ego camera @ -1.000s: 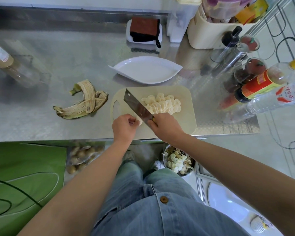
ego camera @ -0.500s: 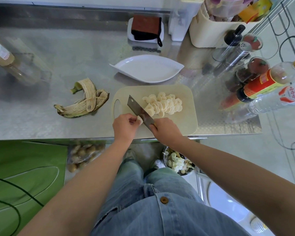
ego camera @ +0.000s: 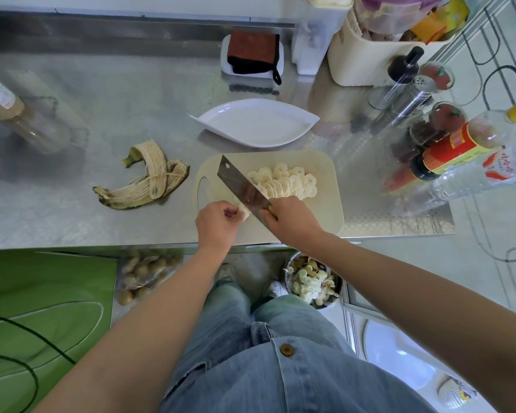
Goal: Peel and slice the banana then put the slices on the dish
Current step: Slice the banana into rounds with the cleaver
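The knife (ego camera: 241, 186) dipped toward the board half a second ago and its tip now sits farther up the board again, blade slanting across the cutting board (ego camera: 325, 213) with its edge just beside the last bit of fruit. I read that as one more cut made.

The right grip (ego camera: 292, 222) is wrapped round the knife handle, which it hides almost entirely. The left grip (ego camera: 218, 225) has its fingers curled, pinching the banana stub (ego camera: 243, 214) at the near edge of the board, close against the blade. The stub is short now; little of it shows beyond the fingertips.

The banana slices (ego camera: 283, 181) lie in an overlapping heap on the far side of the blade, all on the board, looking much as they did a second ago. The dish (ego camera: 256, 126) stands just behind the board with nothing on it, and the peel (ego camera: 149, 180) lies to the left on the worktop (ego camera: 102, 114).

So peeling is done and slicing looks nearly finished, perhaps a cut or two left. With the stub this small, my worry is the fingertips sitting so close to the edge. The transfer to the dish has not begun.
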`<state>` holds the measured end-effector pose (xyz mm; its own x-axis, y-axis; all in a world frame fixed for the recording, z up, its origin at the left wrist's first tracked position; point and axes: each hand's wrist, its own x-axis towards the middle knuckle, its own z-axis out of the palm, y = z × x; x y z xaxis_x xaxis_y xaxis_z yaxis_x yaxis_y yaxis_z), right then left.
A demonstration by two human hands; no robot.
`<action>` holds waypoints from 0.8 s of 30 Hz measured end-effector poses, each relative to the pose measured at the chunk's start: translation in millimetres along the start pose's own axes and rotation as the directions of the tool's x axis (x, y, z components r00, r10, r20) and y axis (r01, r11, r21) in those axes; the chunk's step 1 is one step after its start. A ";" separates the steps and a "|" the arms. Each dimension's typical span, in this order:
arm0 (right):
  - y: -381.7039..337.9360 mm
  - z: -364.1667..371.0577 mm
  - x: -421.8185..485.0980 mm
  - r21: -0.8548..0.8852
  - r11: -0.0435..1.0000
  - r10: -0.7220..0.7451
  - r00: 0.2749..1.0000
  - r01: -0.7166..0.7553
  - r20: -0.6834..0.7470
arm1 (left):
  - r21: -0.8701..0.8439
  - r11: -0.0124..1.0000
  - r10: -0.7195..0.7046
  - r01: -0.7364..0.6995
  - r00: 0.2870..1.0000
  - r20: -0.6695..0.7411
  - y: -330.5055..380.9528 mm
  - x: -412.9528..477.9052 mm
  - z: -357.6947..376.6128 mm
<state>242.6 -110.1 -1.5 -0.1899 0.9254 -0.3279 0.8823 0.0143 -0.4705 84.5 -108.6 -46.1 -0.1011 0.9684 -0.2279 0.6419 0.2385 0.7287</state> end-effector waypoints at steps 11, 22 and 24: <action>-2.4 -1.1 -2.8 -0.011 1.000 -0.006 1.000 0.006 0.024 | 0.005 1.000 -0.001 0.001 1.000 -0.004 1.7 -0.2 -1.2; -3.1 17.9 -0.9 -0.035 0.998 0.059 0.996 -0.056 0.071 | 0.006 0.999 -0.036 0.036 0.999 -0.001 1.3 1.1 0.3; -1.6 21.8 -0.8 -0.034 0.997 0.074 0.993 -0.071 0.087 | 0.003 0.999 -0.038 0.038 0.999 -0.002 1.7 0.9 -0.3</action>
<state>231.9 -119.1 -18.4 -0.1611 0.8875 -0.4317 0.9078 -0.0384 -0.4177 85.4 -107.3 -44.9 -0.1273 0.9588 -0.2539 0.6398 0.2750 0.7177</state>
